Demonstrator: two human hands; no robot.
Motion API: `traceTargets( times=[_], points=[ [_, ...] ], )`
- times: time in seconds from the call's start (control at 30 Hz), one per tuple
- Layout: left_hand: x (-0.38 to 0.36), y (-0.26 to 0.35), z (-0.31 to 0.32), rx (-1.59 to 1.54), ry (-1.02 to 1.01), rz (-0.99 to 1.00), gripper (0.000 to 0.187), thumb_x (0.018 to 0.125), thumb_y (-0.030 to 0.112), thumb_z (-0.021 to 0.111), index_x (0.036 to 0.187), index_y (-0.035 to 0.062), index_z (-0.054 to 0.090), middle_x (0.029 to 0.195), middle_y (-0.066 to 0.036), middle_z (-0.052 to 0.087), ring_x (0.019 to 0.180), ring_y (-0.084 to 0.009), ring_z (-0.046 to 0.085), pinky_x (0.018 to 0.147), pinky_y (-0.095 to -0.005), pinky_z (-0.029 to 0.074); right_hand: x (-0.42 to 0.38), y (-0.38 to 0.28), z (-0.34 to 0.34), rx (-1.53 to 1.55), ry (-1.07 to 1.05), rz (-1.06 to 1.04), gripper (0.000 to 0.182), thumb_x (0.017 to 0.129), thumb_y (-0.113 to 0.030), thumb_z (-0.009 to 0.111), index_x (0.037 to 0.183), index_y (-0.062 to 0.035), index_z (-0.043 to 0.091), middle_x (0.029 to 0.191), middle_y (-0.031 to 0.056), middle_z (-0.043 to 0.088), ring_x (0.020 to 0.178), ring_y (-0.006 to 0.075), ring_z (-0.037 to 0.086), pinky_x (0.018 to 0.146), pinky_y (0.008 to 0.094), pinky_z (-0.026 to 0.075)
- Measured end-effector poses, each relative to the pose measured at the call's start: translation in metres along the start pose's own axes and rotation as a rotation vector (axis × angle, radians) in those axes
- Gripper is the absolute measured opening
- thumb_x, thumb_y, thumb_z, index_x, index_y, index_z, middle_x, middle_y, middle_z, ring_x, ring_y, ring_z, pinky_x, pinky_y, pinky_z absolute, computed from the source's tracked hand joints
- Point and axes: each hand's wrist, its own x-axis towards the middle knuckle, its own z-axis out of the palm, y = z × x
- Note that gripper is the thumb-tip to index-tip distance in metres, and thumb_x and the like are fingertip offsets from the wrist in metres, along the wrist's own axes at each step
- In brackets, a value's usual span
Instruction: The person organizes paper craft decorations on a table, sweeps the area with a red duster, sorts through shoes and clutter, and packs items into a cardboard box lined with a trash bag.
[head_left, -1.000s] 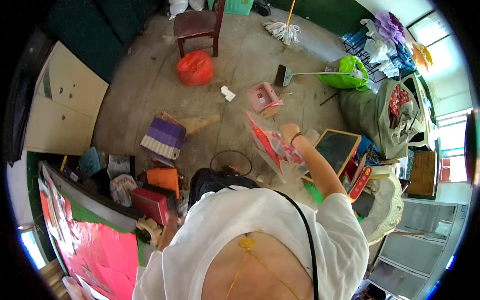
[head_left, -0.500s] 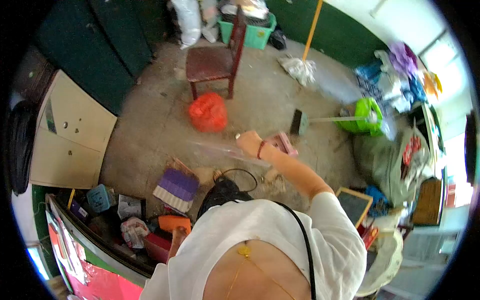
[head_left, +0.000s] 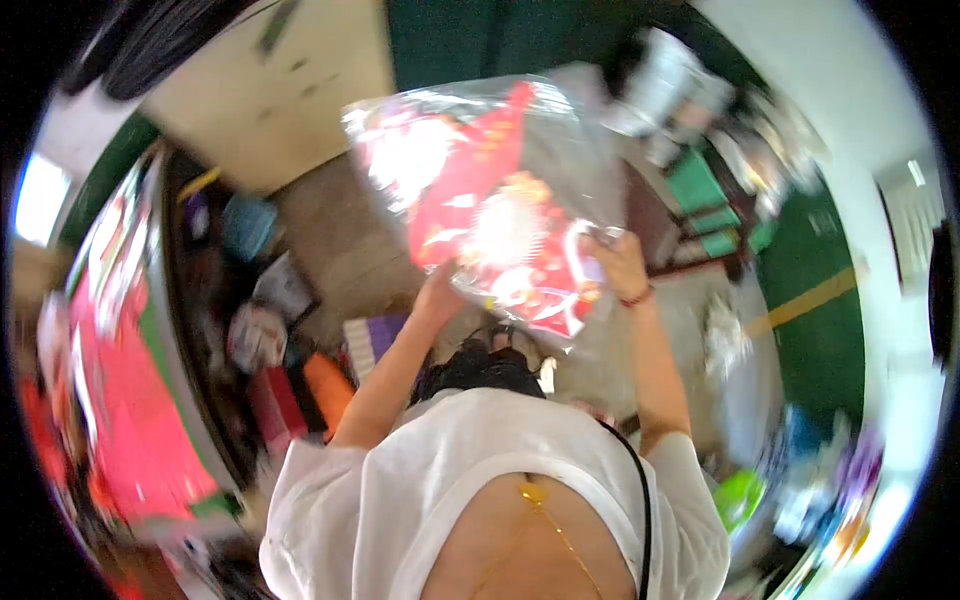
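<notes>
A large clear plastic bag (head_left: pixel 465 195) with red, festive-looking decorations inside is stretched out in front of me. Glare on the plastic hides part of what it contains. My left hand (head_left: pixel 437 297) is closed on the bag's lower left edge. On the right side, my right hand (head_left: pixel 622 262), with a dark red bracelet at the wrist, grips the bag's edge. Both hands are somewhat blurred.
To the left, an open-fronted cabinet or shelf holds a blue basket (head_left: pixel 249 226), an orange item (head_left: pixel 328 392) and a dark red box (head_left: pixel 275 405). Pink sheeting (head_left: pixel 140 400) lies on its top. Behind the bag stand a cream cabinet (head_left: pixel 270 110) and a reddish-brown chair (head_left: pixel 650 205).
My view has swung to the left. The right hand was low over the floor near a pink object; now both hands hold the clear bag up in front of me.
</notes>
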Motion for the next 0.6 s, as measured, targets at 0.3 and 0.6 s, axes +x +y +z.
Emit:
traceTargets(
  times=[0.3, 0.6],
  points=[
    [0.081, 0.071, -0.015, 0.143, 0.612, 0.618, 0.045, 0.070, -0.008, 0.053, 0.112, 0.0022, 0.038, 0.090, -0.014, 0.054, 0.078, -0.0284, 0.057, 0.066, -0.0420, 0.049, 0.178, 0.101, 0.020, 0.319, -0.438, 0.440, 0.019, 0.073, -0.005, 0.059, 0.089, 0.0044, 0.058, 0.080, 0.0099, 0.060, 0.062, 0.0159, 0.059, 0.055, 0.0255, 0.049],
    [-0.022, 0.004, 0.098, 0.202, 0.851, 1.195, 0.045, 0.064, -0.006, 0.056, 0.106, 0.0014, 0.041, 0.089, -0.011, 0.053, 0.075, -0.0200, 0.053, 0.063, -0.0314, 0.045, 0.184, 0.064, 0.023, 0.516, -0.847, 0.168, 0.024, 0.073, -0.008, 0.060, 0.094, 0.0045, 0.058, 0.085, 0.0080, 0.060, 0.071, 0.0145, 0.059, 0.061, 0.0233, 0.047]
  ],
)
